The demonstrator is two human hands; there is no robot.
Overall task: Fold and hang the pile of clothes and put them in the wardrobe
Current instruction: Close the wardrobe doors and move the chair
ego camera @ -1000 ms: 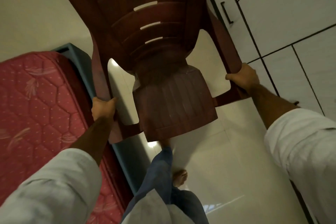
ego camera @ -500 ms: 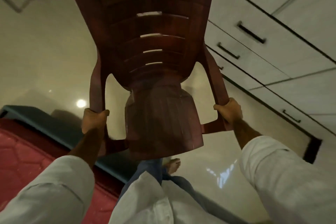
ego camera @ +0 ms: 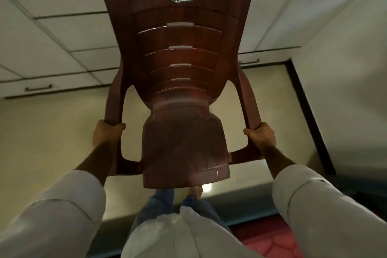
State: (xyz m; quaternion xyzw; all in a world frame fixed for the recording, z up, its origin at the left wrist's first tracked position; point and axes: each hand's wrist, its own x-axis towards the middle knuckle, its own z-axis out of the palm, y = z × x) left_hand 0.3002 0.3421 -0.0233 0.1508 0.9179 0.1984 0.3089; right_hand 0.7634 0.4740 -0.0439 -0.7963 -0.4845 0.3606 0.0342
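Observation:
I hold a dark red plastic chair (ego camera: 178,52) off the floor in front of me, its back pointing away and a white "DELUX" sticker near the top. My left hand (ego camera: 106,134) grips the left armrest. My right hand (ego camera: 261,138) grips the right armrest. White wardrobe doors (ego camera: 69,33) with dark bar handles fill the wall beyond the chair. No clothes are in view.
Glossy cream floor tiles (ego camera: 52,142) lie under the chair. A red quilted mattress (ego camera: 272,241) on a dark teal bed frame (ego camera: 247,203) sits at the lower right by my legs. A white wall with a dark skirting strip (ego camera: 307,115) runs along the right.
I have turned with the chair: the bed shifted from my left to my lower right, and the wardrobe doors swung from the right side to straight ahead. Both hands kept their grip.

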